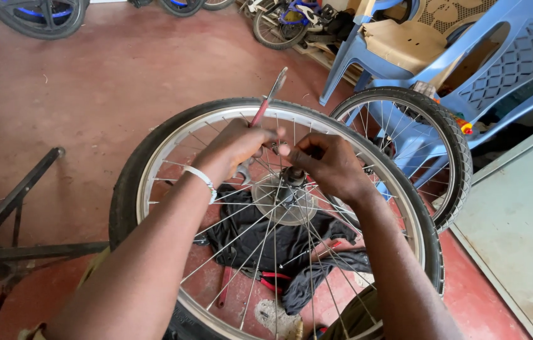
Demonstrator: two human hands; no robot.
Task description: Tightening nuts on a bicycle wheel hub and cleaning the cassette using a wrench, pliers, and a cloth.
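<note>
The big bicycle wheel [153, 164] lies flat before you, over the red floor [90, 94] and a dark cloth [254, 236]. Your left hand [236, 146] is closed around a red-handled tool [268, 99]. Your right hand [324, 164] pinches a small part just above the hub [292, 177].

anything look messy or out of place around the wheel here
Somewhat. A dark cloth lies crumpled on the red floor under the wheel, with red-handled pliers loose beside it. The left hand holds a red-handled tool by the hub; the right hand works there too. No damage shows.
</note>
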